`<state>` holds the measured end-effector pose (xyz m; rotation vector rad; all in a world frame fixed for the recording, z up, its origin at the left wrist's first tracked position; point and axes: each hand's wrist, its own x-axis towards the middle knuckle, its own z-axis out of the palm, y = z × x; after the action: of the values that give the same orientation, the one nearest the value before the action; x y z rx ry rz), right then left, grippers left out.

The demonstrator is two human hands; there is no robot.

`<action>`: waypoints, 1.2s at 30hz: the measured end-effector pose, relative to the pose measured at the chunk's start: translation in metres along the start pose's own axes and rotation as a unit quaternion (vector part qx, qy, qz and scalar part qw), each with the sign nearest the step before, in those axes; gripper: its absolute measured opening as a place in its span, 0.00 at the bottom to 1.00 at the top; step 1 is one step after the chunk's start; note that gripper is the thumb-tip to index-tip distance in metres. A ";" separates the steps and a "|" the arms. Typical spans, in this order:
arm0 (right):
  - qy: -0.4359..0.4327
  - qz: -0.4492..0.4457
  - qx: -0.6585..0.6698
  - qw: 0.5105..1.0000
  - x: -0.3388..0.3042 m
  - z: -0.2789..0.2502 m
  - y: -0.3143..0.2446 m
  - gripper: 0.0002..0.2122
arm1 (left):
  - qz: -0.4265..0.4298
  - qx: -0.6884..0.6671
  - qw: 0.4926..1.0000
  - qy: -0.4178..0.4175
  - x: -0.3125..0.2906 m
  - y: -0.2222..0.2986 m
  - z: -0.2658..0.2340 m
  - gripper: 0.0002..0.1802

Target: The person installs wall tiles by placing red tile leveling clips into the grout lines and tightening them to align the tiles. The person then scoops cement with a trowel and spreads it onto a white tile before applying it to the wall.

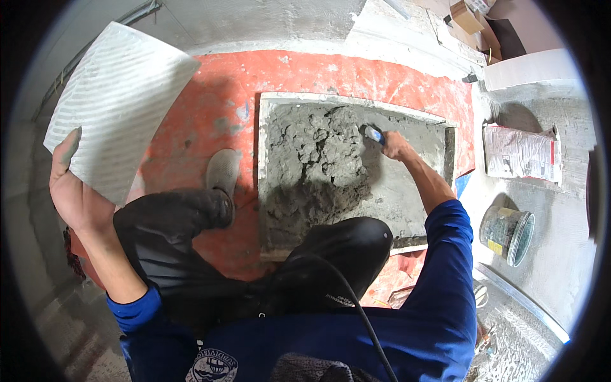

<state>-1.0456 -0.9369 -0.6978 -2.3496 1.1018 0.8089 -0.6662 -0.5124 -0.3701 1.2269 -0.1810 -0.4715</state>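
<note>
My left hand [79, 194] is closed on the lower edge of a large pale tile [124, 105], its thumb on the face marked with parallel wavy ridges. The tile is tilted up at the left. In my right hand [399, 148] is a trowel [375, 134], gripped by its blue handle; its blade is mostly hidden. It is over wet grey mortar [321, 149], heaped on the left and middle of a shallow rectangular mixing tray [356, 100] and spread thinner on the right. My fingers behind the tile are partly hidden.
A red, stained ground sheet [210, 95] lies under the tray. To the right are a printed bag [522, 153] and a clear bucket [507, 234]. Cardboard [468, 18] lies at the far right. My shoe [223, 172] and bent knees flank the tray's near left side.
</note>
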 end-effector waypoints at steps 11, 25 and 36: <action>0.002 -0.185 -0.198 0.963 -0.029 -0.032 -0.155 0.18 | -0.138 -0.241 0.919 -0.280 -0.013 0.001 0.038 0.22; 0.132 -0.095 0.189 0.968 -0.231 0.007 -0.058 0.25 | -0.110 -0.157 0.976 -0.103 -0.014 0.005 0.023 0.23; 0.058 0.123 0.565 0.814 -0.245 0.077 -0.055 0.07 | -0.140 -0.111 0.981 -0.076 -0.026 0.002 0.014 0.23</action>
<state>-1.1539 -0.7251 -0.5867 -1.2494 1.4038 -0.0235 -0.6943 -0.5121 -0.3607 1.0006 -0.0810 -0.8103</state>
